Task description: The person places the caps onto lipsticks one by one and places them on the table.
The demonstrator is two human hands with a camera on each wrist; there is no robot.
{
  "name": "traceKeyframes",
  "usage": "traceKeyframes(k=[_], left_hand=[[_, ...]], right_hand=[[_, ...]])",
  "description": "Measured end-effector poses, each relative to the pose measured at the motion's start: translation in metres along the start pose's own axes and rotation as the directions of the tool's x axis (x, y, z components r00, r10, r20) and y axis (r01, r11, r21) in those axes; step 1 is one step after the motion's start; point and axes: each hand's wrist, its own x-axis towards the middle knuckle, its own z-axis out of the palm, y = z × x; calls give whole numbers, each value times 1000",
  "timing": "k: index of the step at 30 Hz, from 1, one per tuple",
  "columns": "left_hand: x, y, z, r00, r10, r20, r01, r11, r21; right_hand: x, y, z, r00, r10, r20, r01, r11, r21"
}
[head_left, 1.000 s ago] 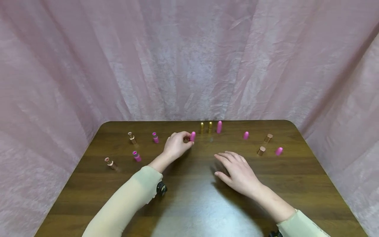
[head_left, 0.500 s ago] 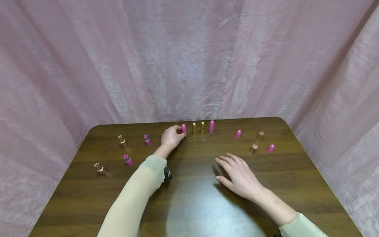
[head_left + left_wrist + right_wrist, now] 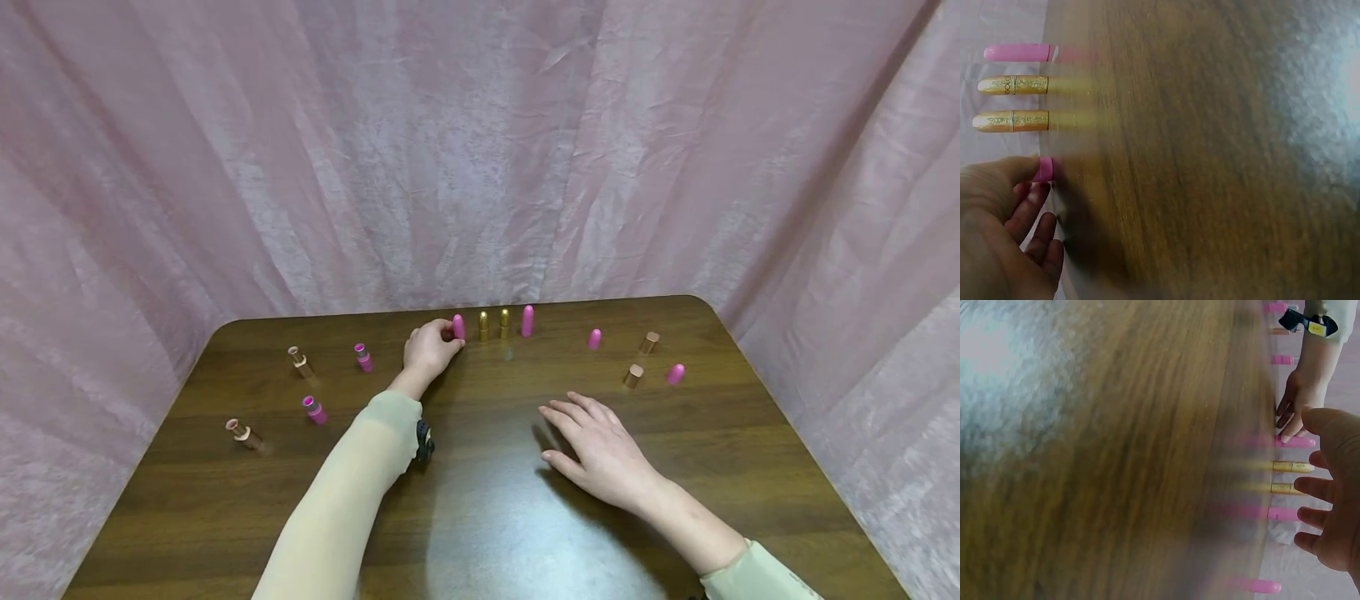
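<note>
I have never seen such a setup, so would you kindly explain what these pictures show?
There is no machine, only a person's two bare hands. The wide view comes from a head-worn camera; the two close views come from one on each wrist. On a wooden table, the left hand pinches a pink tube in line with two gold tubes and a second pink tube. The right hand holds nothing. Two pink caps and two copper caps sit on the right; four narrow-topped tubes on the left.
</note>
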Motion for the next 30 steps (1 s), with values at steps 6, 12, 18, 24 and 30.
traceKeyframes(k=[6,12,18,24,30], left_hand=[[-6,-4,-10,999,18,37,-19,1000,6],[-14,-2,-29,993,104,58,-108,992,65],[-25,1,-50,969,218,112,-239,942,235],[-47,8,-67,932,328,156,-363,852,376],[-79,17,-77,883,435,176,-467,777,422]], right_hand=[[1,2,-1,1000,-12,-25,12,1000,-16],[1,11,-6,999,5,-41,-7,999,-35],[1,25,-15,998,61,-7,-61,996,-62],[1,41,-26,995,95,4,-94,991,-100],[0,54,-37,993,121,-7,-121,985,-120]])
